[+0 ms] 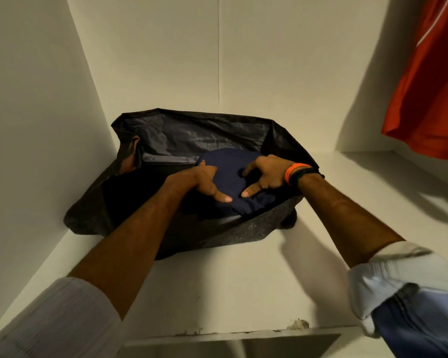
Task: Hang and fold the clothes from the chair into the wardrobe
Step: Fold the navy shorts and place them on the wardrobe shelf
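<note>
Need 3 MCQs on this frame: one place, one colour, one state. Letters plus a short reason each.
1. Where is the folded navy garment?
A. on the bare shelf
B. inside the dark grey fabric storage bin
C. on a hanger

2. What colour is the cloth hanging at upper right?
A. green
B. white
C. orange-red

3. What are the hands doing?
A. both on the garment
B. one only
C. neither

B: the bin's walls surround it.
C: it is plainly orange-red.
A: left hand and right hand both lie on the garment.
</note>
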`<move>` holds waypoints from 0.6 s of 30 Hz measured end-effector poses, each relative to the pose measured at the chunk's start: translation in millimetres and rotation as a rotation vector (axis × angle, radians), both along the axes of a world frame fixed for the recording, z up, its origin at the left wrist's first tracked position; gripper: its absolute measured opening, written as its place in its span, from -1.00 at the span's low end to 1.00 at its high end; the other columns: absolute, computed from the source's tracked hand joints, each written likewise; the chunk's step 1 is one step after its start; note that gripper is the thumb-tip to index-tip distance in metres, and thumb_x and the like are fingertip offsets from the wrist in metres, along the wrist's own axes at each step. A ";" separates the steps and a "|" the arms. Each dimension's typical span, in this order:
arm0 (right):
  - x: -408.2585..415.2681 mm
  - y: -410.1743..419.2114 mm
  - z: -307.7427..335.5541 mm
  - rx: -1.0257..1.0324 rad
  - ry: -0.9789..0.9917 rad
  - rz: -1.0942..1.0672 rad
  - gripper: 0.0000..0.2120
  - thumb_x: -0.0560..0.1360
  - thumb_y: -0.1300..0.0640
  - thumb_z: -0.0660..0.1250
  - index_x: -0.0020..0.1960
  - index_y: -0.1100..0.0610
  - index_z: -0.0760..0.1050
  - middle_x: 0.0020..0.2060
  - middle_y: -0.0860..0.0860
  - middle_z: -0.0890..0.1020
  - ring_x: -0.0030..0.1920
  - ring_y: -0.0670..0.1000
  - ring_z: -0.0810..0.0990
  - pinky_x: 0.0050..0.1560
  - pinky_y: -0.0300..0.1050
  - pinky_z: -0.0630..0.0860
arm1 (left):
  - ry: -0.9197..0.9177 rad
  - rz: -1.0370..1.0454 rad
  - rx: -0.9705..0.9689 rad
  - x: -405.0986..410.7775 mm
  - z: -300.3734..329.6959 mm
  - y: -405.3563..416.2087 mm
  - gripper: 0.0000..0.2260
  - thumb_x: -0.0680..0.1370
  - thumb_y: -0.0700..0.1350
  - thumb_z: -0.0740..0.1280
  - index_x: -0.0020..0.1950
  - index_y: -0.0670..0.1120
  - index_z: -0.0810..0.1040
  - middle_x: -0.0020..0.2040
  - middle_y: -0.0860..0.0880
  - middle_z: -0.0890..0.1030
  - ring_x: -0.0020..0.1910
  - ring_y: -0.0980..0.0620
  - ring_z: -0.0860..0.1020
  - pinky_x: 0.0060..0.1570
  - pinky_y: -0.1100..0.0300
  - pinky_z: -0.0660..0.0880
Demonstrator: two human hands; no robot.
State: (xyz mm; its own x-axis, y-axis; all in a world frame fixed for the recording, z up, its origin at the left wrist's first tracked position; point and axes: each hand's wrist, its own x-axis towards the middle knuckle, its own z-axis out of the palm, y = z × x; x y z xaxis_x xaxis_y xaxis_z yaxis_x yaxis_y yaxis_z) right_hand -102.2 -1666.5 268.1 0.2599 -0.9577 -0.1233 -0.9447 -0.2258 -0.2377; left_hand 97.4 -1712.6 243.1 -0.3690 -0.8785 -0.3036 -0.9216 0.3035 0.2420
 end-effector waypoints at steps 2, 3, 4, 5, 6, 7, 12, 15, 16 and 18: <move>-1.2 11.1 7.1 0.003 -0.134 0.033 -0.57 0.34 -0.21 0.52 0.09 0.02 0.67 0.04 -0.09 0.70 0.08 -0.07 0.63 0.26 -0.18 0.47 | 0.078 0.005 0.005 7.7 6.5 7.2 0.02 0.33 0.30 0.49 0.60 -0.10 0.10 0.61 -0.09 0.09 0.55 -0.10 0.16 0.50 -0.03 0.18; -2.3 19.3 10.9 0.018 -0.189 0.050 -0.62 0.34 -0.24 0.50 -0.02 0.02 0.70 -0.07 -0.10 0.72 0.01 -0.09 0.65 0.24 -0.13 0.51 | 0.118 0.000 0.005 10.9 11.6 14.9 -0.05 0.34 0.28 0.50 0.57 -0.11 0.20 0.57 -0.08 0.21 0.51 -0.07 0.26 0.48 -0.02 0.23; -3.1 26.6 13.1 0.040 -0.236 0.071 -0.59 0.32 -0.28 0.48 -0.09 0.05 0.71 -0.15 -0.08 0.73 -0.04 -0.07 0.67 0.20 -0.12 0.54 | 0.129 -0.021 0.008 14.7 16.4 22.3 -0.14 0.36 0.27 0.49 0.52 -0.13 0.31 0.51 -0.06 0.33 0.46 -0.05 0.33 0.46 0.01 0.26; -4.8 32.4 13.3 0.057 -0.272 0.095 -0.53 0.30 -0.32 0.44 -0.13 0.09 0.71 -0.19 -0.04 0.73 -0.06 -0.04 0.69 0.15 -0.16 0.54 | 0.126 -0.046 0.018 18.5 20.6 30.4 -0.24 0.39 0.25 0.47 0.45 -0.13 0.42 0.42 -0.02 0.44 0.39 -0.02 0.41 0.42 0.04 0.30; -6.9 40.4 15.1 0.058 -0.290 0.123 -0.48 0.28 -0.34 0.40 -0.14 0.12 0.71 -0.21 -0.02 0.73 -0.06 -0.01 0.69 0.09 -0.20 0.53 | 0.128 -0.064 0.027 23.0 25.7 41.7 -0.33 0.41 0.26 0.45 0.36 -0.13 0.51 0.28 0.02 0.53 0.29 0.00 0.47 0.37 0.07 0.35; -8.8 47.1 15.6 0.060 -0.304 0.147 -0.44 0.28 -0.36 0.36 -0.14 0.14 0.71 -0.21 -0.01 0.73 -0.07 -0.01 0.69 0.05 -0.24 0.52 | 0.138 -0.082 0.038 27.0 29.4 51.9 -0.39 0.40 0.29 0.44 0.25 -0.13 0.60 0.15 0.06 0.58 0.18 0.01 0.52 0.29 0.09 0.40; -21.0 79.8 24.3 0.033 -0.314 0.209 -0.35 0.22 -0.39 0.39 -0.06 0.17 0.71 -0.17 0.03 0.73 -0.07 0.00 0.68 0.12 -0.15 0.55 | 0.142 -0.002 0.030 51.3 51.1 108.1 -0.50 0.30 0.41 0.34 -0.05 0.05 0.70 -0.09 0.09 0.69 -0.02 0.04 0.63 0.18 0.11 0.52; -25.8 98.3 25.2 0.009 -0.271 0.249 -0.56 0.23 -0.24 0.52 -0.09 0.08 0.72 -0.22 -0.09 0.72 -0.14 -0.12 0.67 0.06 -0.24 0.57 | 0.115 0.038 0.028 65.8 62.7 138.2 -0.41 0.14 0.45 0.40 -0.06 0.05 0.71 -0.12 0.11 0.69 -0.03 0.06 0.63 0.19 0.09 0.52; -28.1 104.4 24.0 0.004 -0.237 0.256 -0.64 0.25 -0.17 0.57 -0.10 0.07 0.71 -0.23 -0.09 0.72 -0.16 -0.12 0.67 0.02 -0.26 0.57 | 0.052 0.050 0.037 69.3 63.7 148.6 -0.48 0.19 0.38 0.47 -0.04 0.06 0.70 -0.09 0.11 0.69 -0.01 0.06 0.62 0.18 0.10 0.52; -31.5 111.9 18.1 -0.036 -0.163 0.243 -0.74 0.29 -0.03 0.61 -0.11 0.07 0.70 -0.22 -0.06 0.70 -0.18 -0.08 0.65 -0.04 -0.25 0.55 | -0.115 0.065 0.041 74.1 63.8 164.5 -0.73 0.32 0.14 0.57 -0.08 0.07 0.66 -0.11 0.12 0.64 -0.03 0.06 0.58 0.09 0.16 0.48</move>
State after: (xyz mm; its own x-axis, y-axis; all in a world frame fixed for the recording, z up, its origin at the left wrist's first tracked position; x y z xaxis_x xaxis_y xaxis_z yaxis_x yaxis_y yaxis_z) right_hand -133.8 -1554.6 286.2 0.4960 -0.8678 -0.0285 -0.8119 -0.4519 -0.3696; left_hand 171.6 -1548.2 307.0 -0.2719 -0.8855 -0.3767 -0.9615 0.2338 0.1443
